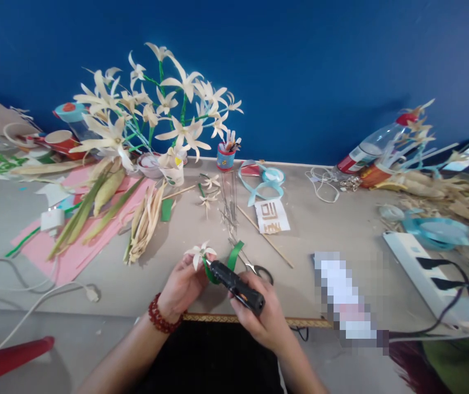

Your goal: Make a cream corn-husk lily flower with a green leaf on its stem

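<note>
My left hand [181, 287] is closed on a small cream husk flower [200, 254] with a green ribbon-wrapped stem [234, 255], held just above the table near its front edge. My right hand [265, 320] grips a black glue gun [236, 285]. Its nozzle points left and touches the base of the flower. A red bead bracelet [161, 320] sits on my left wrist.
A bouquet of cream husk flowers [156, 109] stands at the back left, with corn husks [144, 224] and pink paper [74, 246] below it. Scissors [259, 269], wires [229, 202] and a stick [265, 236] lie ahead of my hands. A power strip [427, 273] lies at right; cables at left.
</note>
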Motion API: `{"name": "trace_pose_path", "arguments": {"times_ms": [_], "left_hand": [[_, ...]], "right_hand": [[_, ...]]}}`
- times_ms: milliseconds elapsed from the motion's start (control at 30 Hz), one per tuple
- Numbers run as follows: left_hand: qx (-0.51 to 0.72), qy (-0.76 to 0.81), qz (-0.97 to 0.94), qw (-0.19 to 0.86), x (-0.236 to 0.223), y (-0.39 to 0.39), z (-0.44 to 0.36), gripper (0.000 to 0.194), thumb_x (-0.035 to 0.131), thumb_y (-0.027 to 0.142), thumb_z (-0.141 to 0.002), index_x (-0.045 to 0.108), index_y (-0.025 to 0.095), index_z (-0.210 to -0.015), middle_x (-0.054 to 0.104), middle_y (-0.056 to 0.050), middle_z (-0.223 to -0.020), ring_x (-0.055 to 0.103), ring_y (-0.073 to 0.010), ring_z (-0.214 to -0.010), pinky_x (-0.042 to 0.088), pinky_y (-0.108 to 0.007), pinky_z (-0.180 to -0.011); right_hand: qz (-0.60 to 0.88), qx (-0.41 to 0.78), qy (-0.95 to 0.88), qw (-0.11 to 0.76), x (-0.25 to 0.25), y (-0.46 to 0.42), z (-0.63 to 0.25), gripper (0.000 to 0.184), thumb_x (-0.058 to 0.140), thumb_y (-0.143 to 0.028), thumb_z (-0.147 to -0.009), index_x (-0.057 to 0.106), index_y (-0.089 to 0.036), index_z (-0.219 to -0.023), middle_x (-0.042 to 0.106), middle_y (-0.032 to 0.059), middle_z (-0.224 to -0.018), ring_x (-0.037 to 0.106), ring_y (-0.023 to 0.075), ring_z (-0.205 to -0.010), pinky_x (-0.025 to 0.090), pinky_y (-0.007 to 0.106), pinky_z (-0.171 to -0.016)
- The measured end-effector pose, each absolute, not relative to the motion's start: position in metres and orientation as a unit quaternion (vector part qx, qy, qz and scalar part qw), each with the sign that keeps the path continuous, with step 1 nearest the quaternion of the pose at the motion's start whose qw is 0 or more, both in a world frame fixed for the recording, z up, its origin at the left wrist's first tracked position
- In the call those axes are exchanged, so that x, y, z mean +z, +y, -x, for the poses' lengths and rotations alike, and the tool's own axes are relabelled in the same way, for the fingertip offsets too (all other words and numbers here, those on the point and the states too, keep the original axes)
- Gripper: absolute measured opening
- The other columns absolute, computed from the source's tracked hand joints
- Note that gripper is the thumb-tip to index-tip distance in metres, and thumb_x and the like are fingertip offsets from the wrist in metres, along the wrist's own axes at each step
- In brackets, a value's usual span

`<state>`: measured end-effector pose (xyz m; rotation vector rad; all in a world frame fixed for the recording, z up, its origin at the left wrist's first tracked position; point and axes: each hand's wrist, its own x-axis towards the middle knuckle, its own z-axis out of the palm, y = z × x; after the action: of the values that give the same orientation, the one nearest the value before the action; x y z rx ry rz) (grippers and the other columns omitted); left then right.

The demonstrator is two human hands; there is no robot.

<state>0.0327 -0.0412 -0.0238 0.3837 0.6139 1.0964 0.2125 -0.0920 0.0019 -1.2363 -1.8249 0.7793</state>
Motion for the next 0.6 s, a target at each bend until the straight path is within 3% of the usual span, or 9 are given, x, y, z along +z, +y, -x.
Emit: {"name": "trace_pose_path", "arguments": {"times_ms": [600], "left_hand": [[0.526, 0.274, -0.165, 0.788, -0.025, -0.0427, -0.034, 0.019, 0.081, 0.021, -0.075, 0.062, 0.017, -0.079, 0.061, 0.001, -0.082, 0.056, -0.0126, -0.074, 0.046, -0.025, -0.07]], "right_hand": [[0.479, 0.251, -0.74, 0.4, -0.0067, -0.0935, -0.2057, 0.008, 0.052, -0.021, -0.085, 0.051, -0.024, -0.093, 0.064, 0.0029, -0.075, 0.062, 0.02, -0.066, 0.049, 0.03, -0.062]]}}
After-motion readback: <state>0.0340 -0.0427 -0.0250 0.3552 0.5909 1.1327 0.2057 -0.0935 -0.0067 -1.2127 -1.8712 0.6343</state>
